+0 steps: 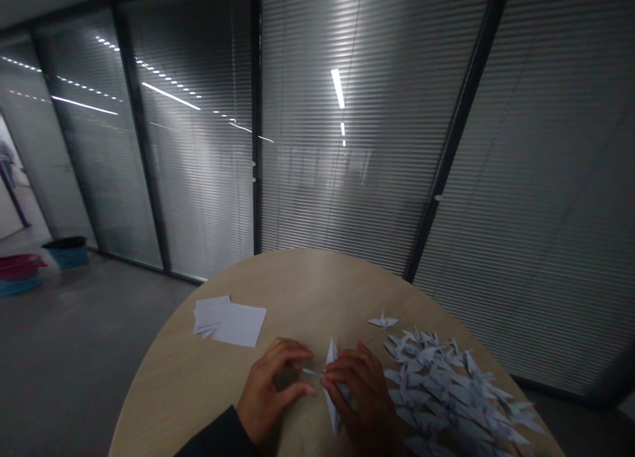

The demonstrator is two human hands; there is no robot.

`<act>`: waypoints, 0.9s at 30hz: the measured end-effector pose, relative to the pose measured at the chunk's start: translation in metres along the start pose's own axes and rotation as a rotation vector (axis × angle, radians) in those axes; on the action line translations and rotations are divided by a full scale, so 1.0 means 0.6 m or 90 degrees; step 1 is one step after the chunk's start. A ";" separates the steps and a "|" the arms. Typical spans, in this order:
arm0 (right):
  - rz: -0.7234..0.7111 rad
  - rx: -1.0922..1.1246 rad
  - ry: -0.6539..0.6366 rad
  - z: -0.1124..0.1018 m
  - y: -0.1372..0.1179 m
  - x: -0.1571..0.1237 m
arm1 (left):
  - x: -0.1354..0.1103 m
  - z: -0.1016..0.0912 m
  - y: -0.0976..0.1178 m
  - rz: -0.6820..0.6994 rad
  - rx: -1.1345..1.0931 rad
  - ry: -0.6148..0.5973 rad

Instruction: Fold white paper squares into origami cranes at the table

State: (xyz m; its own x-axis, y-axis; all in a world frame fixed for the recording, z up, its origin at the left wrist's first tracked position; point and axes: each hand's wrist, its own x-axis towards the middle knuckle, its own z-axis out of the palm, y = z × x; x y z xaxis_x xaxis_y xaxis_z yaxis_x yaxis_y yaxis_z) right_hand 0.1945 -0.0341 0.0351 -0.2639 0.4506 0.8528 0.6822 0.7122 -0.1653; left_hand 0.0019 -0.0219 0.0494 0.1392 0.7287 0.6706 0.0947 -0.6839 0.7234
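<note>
Item: partly folded white paper piece (331, 377), narrow and pointed, lying on the bench (297, 278) between both hands, close to the near edge.

Left hand (272, 391): grip closed lightly, thumb and fingertips pinching a small flap at the left side of the piece; dark sleeve (213, 437) at the wrist.

Right hand (364, 394): laid flat over the right half, fingertips pressing at the centre line; grip not wrapped around anything, only bearing down.

Adjacent: stack of blank white sheets (233, 321) to the left, well apart; heap of finished paper cranes (446, 391) just right of the right hand; single crane (383, 322) standing apart behind the heap.

Handling note: crease probably best kept sharp by holding the right half pinned while drawing the flap along the centre line; dim light, so exact fold stage hard to read.
</note>
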 end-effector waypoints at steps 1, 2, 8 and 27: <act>-0.002 0.000 -0.002 0.001 0.000 0.000 | 0.001 0.001 0.000 0.040 0.026 0.002; -0.004 0.000 0.002 0.001 0.000 0.000 | 0.002 0.001 0.000 0.067 0.046 0.010; -0.003 0.003 0.018 0.001 0.000 0.002 | 0.003 0.000 0.007 0.101 0.072 0.016; -0.051 0.010 -0.029 -0.007 -0.011 0.012 | -0.004 0.008 0.012 0.144 0.092 -0.046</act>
State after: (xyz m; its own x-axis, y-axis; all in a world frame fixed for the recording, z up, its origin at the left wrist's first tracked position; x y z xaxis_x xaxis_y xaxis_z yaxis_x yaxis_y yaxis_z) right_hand 0.1911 -0.0378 0.0445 -0.3479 0.4156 0.8404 0.6471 0.7551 -0.1055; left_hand 0.0067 -0.0286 0.0520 0.2429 0.5563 0.7947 0.1922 -0.8306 0.5227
